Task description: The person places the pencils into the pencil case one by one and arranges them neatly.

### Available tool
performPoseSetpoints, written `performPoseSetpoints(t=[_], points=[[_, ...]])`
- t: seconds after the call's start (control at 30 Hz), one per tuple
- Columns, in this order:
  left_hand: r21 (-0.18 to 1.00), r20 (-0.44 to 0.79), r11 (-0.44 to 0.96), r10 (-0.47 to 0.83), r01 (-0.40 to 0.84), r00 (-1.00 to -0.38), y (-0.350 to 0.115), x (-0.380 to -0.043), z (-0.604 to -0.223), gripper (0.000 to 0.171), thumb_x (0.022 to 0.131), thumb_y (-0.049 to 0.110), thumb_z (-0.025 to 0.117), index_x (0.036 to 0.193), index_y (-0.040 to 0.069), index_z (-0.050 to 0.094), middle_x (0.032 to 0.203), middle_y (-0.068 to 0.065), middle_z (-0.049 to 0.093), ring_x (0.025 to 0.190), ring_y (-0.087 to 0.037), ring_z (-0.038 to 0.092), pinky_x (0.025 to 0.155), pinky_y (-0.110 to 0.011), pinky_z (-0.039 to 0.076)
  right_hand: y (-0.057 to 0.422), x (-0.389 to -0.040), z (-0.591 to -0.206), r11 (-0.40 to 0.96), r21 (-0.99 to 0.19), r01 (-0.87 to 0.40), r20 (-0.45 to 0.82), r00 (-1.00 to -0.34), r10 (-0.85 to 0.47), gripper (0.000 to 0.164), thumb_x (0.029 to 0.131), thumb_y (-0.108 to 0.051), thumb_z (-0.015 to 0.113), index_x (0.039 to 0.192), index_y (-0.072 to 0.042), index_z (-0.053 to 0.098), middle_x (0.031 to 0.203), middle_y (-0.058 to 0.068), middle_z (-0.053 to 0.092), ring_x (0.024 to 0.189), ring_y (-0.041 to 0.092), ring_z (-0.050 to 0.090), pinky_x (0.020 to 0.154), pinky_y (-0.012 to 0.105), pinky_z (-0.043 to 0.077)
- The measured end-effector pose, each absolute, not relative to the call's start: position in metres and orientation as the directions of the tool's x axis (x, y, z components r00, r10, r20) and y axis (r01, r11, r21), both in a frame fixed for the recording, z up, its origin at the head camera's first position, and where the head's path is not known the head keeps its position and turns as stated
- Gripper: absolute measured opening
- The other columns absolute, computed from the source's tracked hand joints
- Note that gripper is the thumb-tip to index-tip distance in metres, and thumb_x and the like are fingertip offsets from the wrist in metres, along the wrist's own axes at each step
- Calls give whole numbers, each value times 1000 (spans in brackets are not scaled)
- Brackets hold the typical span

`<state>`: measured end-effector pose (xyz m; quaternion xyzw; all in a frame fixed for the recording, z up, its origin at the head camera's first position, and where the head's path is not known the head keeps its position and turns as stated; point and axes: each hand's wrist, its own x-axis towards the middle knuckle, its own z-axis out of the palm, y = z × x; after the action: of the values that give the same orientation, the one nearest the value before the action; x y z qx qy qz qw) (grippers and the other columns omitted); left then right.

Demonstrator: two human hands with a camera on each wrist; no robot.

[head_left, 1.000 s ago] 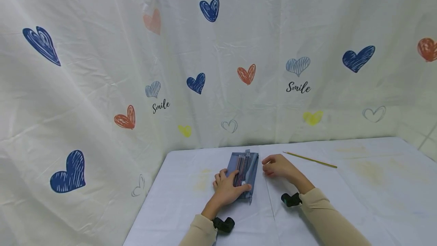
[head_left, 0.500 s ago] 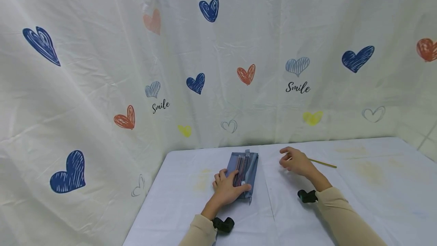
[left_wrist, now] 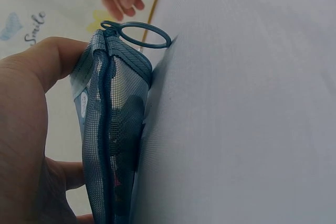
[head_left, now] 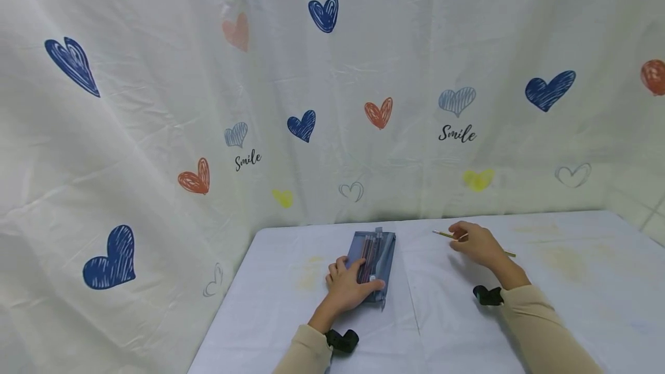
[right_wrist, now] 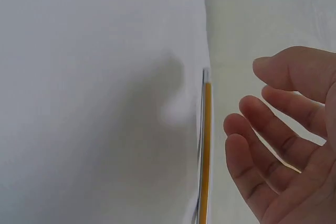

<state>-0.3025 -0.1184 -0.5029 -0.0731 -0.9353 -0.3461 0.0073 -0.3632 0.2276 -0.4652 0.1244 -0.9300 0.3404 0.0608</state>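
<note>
A blue mesh-sided pencil case (head_left: 381, 258) lies on the white table, several dark pencils (head_left: 367, 255) showing on its top. My left hand (head_left: 345, 287) rests across its near half, thumb towards the right edge. The left wrist view shows the mesh side with its zip (left_wrist: 105, 129) and a ring pull (left_wrist: 144, 34). Over a yellow pencil (right_wrist: 207, 145) hovers my right hand (head_left: 475, 244), fingers loosely bent and apart, holding nothing. From the head, that hand covers the pencil's middle; both pencil ends show.
A white curtain (head_left: 405, 45) printed with hearts hangs behind the table's far edge. The white tablecloth (head_left: 441, 328) has a fold line between the hands and faint yellowish stains at left and right. Black wrist cameras (head_left: 343, 341) sit at both wrists.
My right hand has moved rightwards from beside the pencil case to above the yellow pencil. The left hand stays on the case. The head view has shifted slightly.
</note>
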Motion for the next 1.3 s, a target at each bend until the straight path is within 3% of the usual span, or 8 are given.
performPoseSetpoints(t=[0.23,0.4,0.8,1.3], points=[[636,79,757,132,152,-988,-118,-304,-505,88,82,66,72,152,17,50,157,-24,28,133,-40,26,102,-61,24,247,-367,-470,776,-558,-294,243,-952,-186,35,90,-9,72,120,8,66,120,29,66,105,46,63,87,55,51],[638,73,756,130,146,-989,-118,-305,-506,88,82,67,71,153,18,50,158,-24,27,135,-40,25,103,-61,23,255,-366,-468,805,-515,-294,254,-950,-184,33,88,-6,71,116,9,67,114,31,66,103,49,62,85,59,49],[642,72,755,117,136,-991,-116,-304,-506,88,81,65,72,152,18,50,157,-24,28,135,-41,25,103,-62,23,270,-363,-467,851,-472,-231,189,-969,-158,35,81,-3,69,114,8,66,104,32,65,95,49,62,80,57,48],[635,76,759,120,141,-990,-117,-306,-509,89,81,67,72,153,19,50,157,-23,28,134,-40,25,103,-61,24,273,-372,-478,859,-481,-178,60,-984,-170,33,80,2,63,113,2,66,94,19,67,84,31,62,72,43,47]])
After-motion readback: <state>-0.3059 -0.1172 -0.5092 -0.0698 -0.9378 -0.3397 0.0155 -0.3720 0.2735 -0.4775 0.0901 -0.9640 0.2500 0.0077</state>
